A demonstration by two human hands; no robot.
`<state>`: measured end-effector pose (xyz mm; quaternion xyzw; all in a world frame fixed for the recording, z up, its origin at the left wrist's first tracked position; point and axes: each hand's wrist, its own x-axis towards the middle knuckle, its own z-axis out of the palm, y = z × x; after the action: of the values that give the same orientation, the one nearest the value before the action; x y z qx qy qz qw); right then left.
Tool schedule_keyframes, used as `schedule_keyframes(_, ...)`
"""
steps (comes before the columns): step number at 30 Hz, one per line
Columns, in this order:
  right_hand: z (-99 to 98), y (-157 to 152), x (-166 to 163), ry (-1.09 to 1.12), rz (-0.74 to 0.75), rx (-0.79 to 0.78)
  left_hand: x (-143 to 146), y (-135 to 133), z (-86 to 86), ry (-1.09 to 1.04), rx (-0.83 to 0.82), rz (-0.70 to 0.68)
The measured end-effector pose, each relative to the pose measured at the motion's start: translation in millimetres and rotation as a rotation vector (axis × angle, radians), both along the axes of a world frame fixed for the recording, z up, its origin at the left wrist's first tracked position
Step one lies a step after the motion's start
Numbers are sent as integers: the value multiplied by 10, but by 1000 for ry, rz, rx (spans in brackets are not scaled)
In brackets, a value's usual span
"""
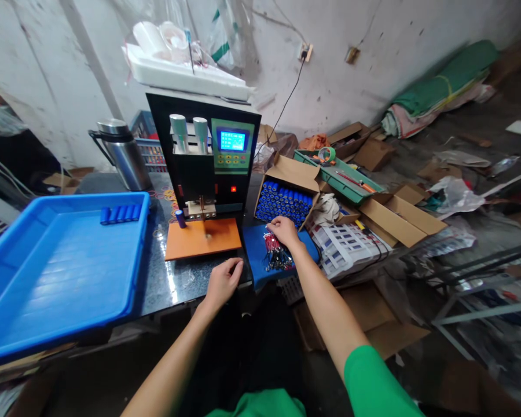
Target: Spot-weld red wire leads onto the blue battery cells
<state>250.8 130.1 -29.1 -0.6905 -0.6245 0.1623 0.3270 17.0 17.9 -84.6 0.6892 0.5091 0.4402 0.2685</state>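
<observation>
My right hand (283, 229) reaches over a bundle of red and black wire leads (275, 253) lying on a blue lid (260, 272), its fingers curled down onto the wires. My left hand (223, 282) rests at the table's front edge, fingers curled loosely, just below the orange work plate (219, 240) of the black spot welder (206, 156). One blue cylindrical cell (180, 218) stands upright on the plate's left corner. An open cardboard box of blue cells (283, 202) sits right of the welder.
A large blue tray (61, 272) at left holds a short row of blue cells (120, 214). A steel kettle (121, 153) stands behind it. Cardboard boxes (399, 217), a green tray with tape (338, 174) and loose clutter lie to the right.
</observation>
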Motion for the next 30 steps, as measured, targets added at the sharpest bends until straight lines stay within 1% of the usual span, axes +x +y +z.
schedule_keyframes(3, -28, -30, -52, -86, -17, 45, -3, -3, 3, 2, -5, -5)
schedule_keyframes(5, -40, -44, -53, -56, -40, 88, -5, -6, 10, 4, -12, -9)
schedule_keyframes(7, -37, -57, -26, 41, -66, 123, -4, -9, 21, 5, -9, -7)
schedule_keyframes(12, 29, -103, 75, 425, -37, 196, 4, -13, 50, 11, 6, -1)
schedule_keyframes(14, 72, -127, 95, 547, -66, 228, 8, -11, 51, 7, 3, -1)
schedule_keyframes(18, 202, -175, 90, 747, -142, 272, 9, 3, 27, -23, -11, -6)
schedule_keyframes(21, 338, -219, 47, 829, -133, 311, -3, 7, 43, -105, -35, 4)
schedule_keyframes(23, 419, -260, -13, 849, -122, 338, -5, -17, 124, -181, -13, 40)
schedule_keyframes(26, 481, -341, -180, 905, -100, 367, 45, -109, 377, -230, 98, 82)
schedule_keyframes(28, 479, -409, -343, 943, -79, 363, 128, -182, 584, -225, 152, 44)
schedule_keyframes(30, 455, -488, -527, 945, -58, 336, 236, -224, 758, -236, 142, 0)
